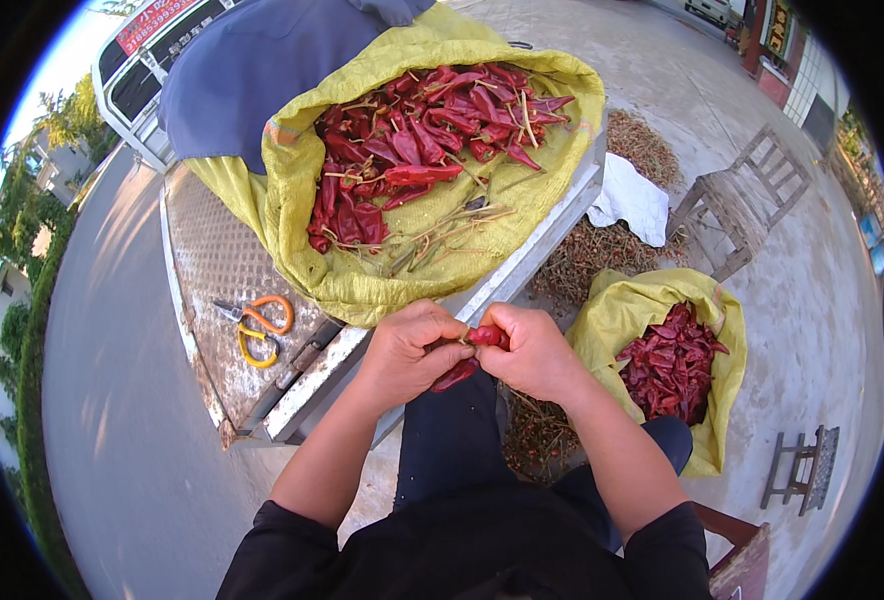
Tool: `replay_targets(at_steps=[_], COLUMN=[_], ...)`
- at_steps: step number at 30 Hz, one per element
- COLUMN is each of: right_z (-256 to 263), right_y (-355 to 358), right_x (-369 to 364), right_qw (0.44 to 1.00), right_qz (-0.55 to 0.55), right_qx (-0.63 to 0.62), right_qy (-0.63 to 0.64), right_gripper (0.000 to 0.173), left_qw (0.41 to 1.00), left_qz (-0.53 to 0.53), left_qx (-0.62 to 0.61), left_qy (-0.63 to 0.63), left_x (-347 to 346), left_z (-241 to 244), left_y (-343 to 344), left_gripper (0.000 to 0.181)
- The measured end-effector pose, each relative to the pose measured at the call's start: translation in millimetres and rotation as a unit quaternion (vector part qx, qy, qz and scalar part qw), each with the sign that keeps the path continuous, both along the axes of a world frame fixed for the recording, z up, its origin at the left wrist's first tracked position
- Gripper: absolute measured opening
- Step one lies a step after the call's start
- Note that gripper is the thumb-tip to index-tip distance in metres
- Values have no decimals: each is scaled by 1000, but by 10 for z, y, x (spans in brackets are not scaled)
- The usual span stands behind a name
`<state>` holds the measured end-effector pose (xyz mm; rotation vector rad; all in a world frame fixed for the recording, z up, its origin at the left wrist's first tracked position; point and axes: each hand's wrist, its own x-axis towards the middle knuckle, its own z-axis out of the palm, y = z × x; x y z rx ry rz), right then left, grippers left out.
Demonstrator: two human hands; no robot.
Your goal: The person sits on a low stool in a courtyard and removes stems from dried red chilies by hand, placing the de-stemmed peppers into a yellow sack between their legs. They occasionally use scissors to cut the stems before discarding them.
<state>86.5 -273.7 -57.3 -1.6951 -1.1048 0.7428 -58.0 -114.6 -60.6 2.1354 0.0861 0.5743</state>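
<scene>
Both hands meet in front of the truck bed's edge. My left hand (410, 352) pinches the stem end of a dried red chili pepper (484, 335), and my right hand (532, 349) grips its body. A second red pepper (455, 375) hangs beneath my left fingers. Just beyond my hands lies a large yellow woven sack (367, 292), its mouth rolled wide around a heap of red peppers with stems (442, 127). Loose stems (442, 236) lie on the sack's near part. To my right stands a smaller yellow sack (599, 322) holding red peppers (671, 367).
Orange-and-yellow-handled snips (258, 322) rest on the rusty metal truck bed (216, 232). Heaps of discarded stems (592, 259) cover the ground at right, with a white cloth (629, 199) on them. A wooden chair (734, 202) and a small stool (800, 469) stand farther right. Blue fabric (254, 75) drapes behind the large sack.
</scene>
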Motion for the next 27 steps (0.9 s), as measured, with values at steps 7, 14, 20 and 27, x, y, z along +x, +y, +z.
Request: replay_targets(at_steps=[7, 14, 20, 27], right_z=[-120, -88, -231, -280], right_y=[-72, -108, -172, -312], right_x=[-23, 10, -19, -63], right_qw=[998, 991, 981, 983], right_qz=[28, 76, 59, 42], right_qx=[62, 69, 164, 180], right_qy=[16, -90, -88, 2], right_gripper=[29, 19, 21, 18], left_qw=[998, 973, 815, 723], left_qz=[21, -23, -46, -70], left_qx=[-54, -228, -574, -685], left_qy=[-3, -22, -69, -51], left_x=[20, 11, 63, 96], left_z=[-91, -322, -424, -400], left_y=[-160, -219, -497, -614], left_gripper=[13, 4, 11, 14])
